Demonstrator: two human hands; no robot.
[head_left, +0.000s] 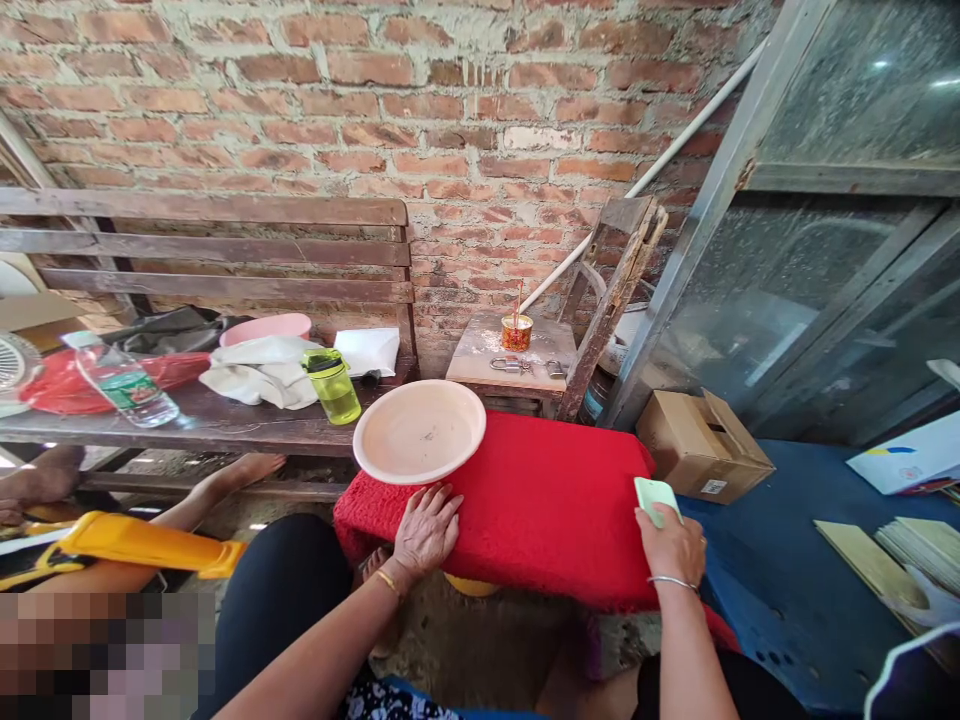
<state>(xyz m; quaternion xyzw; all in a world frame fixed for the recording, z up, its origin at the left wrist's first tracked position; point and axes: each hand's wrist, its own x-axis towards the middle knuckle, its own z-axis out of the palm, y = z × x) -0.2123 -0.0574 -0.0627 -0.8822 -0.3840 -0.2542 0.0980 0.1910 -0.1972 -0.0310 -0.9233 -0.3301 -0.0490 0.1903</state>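
Note:
My left hand (pixel 429 530) lies flat on the red cloth (pixel 555 490), fingers stretched out, just below the rim of a pale pink basin (pixel 420 430). The basin stands at the cloth's left end, with a few small dark specks at its bottom. At the cloth's right edge, my right hand (pixel 673 548) is closed round a pale green, flat, rounded block (pixel 657 496). Its underside is hidden, and I cannot make out its exact kind. The red cloth covers a low table in front of my knees.
A wooden bench (pixel 247 428) on the left bears a water bottle (pixel 127 385), a green drinking bottle (pixel 332 385) and white cloth (pixel 259 372). Behind are a chair (pixel 480 350) and tin (pixel 517 332). A cardboard box (pixel 697 445) sits on a blue table (pixel 757 560). Another person's legs (pixel 217 490) show left.

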